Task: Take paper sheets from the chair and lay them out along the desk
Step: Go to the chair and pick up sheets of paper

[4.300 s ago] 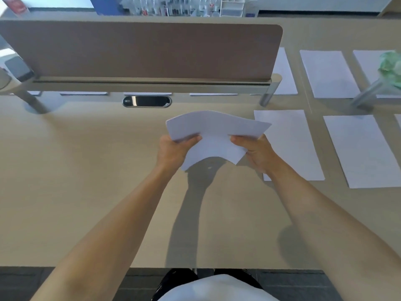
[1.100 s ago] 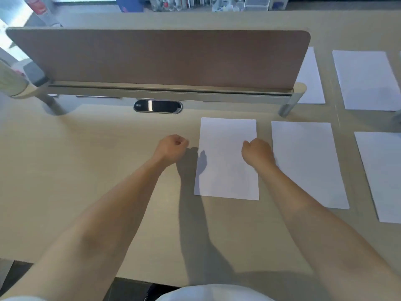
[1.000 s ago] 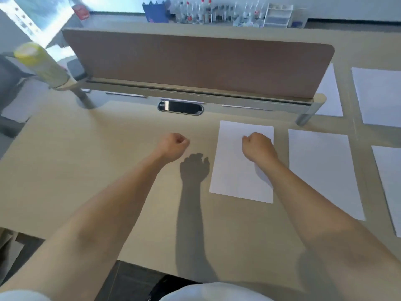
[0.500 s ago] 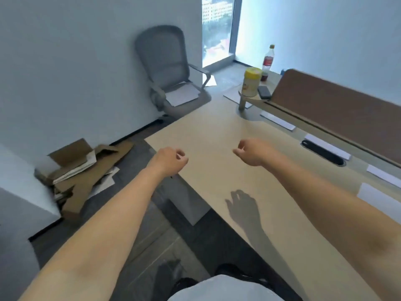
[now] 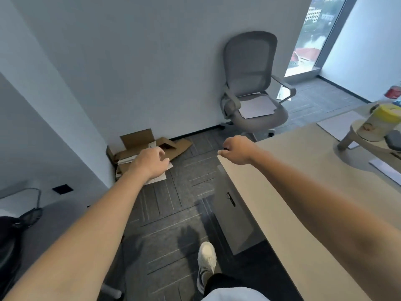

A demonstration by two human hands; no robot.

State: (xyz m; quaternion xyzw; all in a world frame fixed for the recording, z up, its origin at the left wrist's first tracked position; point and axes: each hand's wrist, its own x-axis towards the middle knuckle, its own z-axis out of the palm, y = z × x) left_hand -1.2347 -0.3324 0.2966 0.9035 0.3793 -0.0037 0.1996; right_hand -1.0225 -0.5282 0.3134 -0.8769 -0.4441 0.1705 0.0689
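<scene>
A grey office chair (image 5: pixel 251 68) stands against the wall ahead, with a stack of white paper sheets (image 5: pixel 257 105) on its seat. The light wooden desk (image 5: pixel 303 181) runs along my right side. My left hand (image 5: pixel 149 162) is stretched forward over the floor, fingers loosely curled, holding nothing. My right hand (image 5: pixel 235 149) hangs over the desk's near corner, also loosely curled and empty. Both hands are well short of the chair.
Flattened cardboard boxes (image 5: pixel 147 148) lie on the floor by the wall. A yellow-lidded canister (image 5: pixel 379 121) stands on the desk's divider foot, beside a sheet of paper (image 5: pixel 340 124) on the desk. A pedestal cabinet (image 5: pixel 233 213) sits under the desk. My white shoe (image 5: pixel 207 257) is on the carpet.
After laying a sheet on the desk I let go and turned left. The view now faces the chair, which is nearer, and one foot has stepped forward.
</scene>
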